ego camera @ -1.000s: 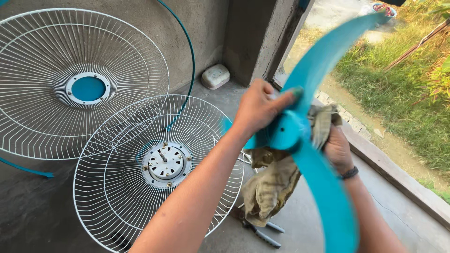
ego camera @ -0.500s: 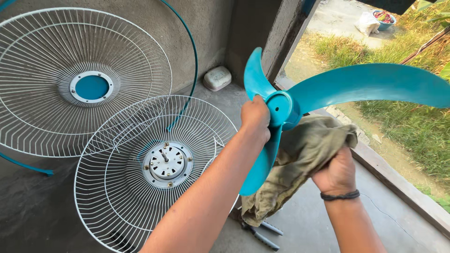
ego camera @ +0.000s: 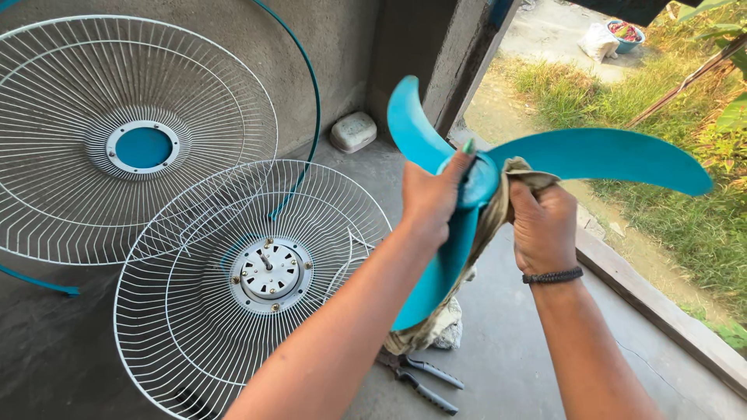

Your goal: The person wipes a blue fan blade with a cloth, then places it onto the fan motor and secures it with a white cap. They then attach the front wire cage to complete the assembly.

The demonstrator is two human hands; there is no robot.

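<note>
My left hand [ego camera: 432, 194] grips the hub of a teal three-bladed fan blade [ego camera: 599, 154], held up in front of me. My right hand [ego camera: 543, 225] clutches an olive-drab rag [ego camera: 436, 327] and presses it against the hub's right side; the rag hangs down behind the lower blade. A black cord bracelet circles my right wrist. Below on the concrete floor lies the rear wire fan guard [ego camera: 179, 311] with the motor plate [ego camera: 267, 275] at its centre.
A front wire guard [ego camera: 70, 140] with a teal centre cap leans on the wall at left. Pliers [ego camera: 424, 377] lie on the floor under the rag. A pale soap-like block [ego camera: 352, 131] sits by the pillar. A raised concrete sill [ego camera: 661, 307] borders grass at right.
My right hand has brought the rag up from below the blade and pressed it onto the hub. The blade has turned slightly in my left hand.
</note>
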